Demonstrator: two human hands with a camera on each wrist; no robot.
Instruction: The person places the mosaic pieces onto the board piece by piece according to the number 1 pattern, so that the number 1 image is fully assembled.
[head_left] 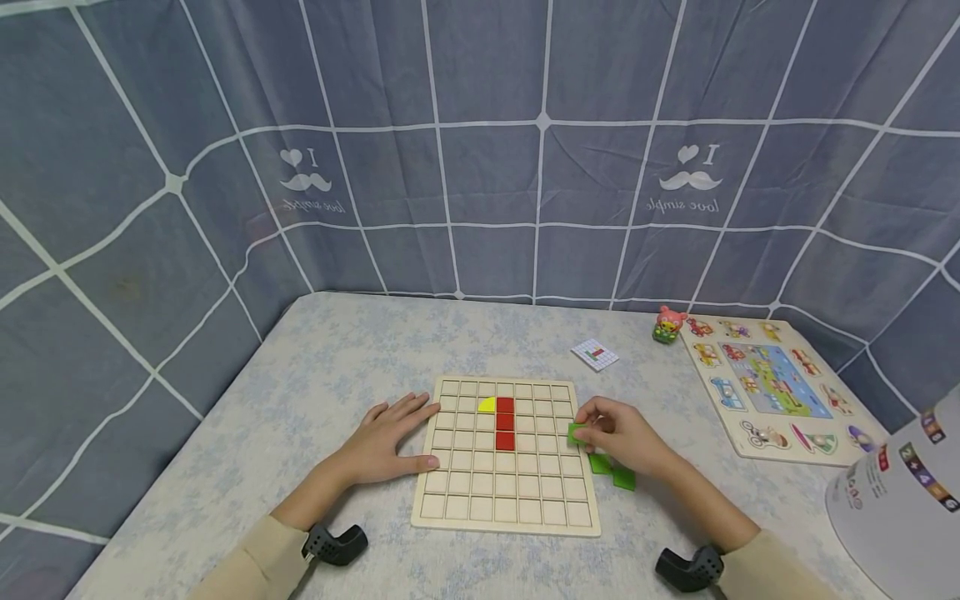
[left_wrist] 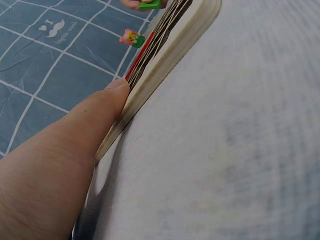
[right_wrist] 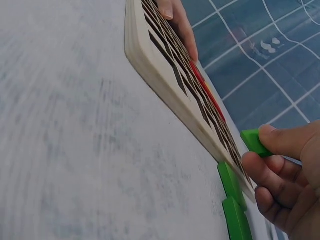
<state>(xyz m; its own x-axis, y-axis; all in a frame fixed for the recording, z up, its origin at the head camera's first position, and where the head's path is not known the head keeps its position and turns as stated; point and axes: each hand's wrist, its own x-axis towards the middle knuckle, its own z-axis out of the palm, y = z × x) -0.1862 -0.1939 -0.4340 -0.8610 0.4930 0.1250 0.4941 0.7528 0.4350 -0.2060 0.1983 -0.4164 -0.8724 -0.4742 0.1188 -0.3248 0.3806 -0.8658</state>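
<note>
A wooden grid board lies in front of me, with a column of red square tiles and a yellow rounded tile set in its cells. My left hand rests flat at the board's left edge, fingers spread, its thumb on the rim. Over the right edge, my right hand pinches a green tile between thumb and fingers. Two more green tiles lie on the table beside the board, just below that hand.
A small pattern card lies behind the board. At the back right stand a pink-and-green figurine and a wooden picture puzzle lying flat. A large white tub is at the right edge. A grid-patterned curtain hangs behind the table.
</note>
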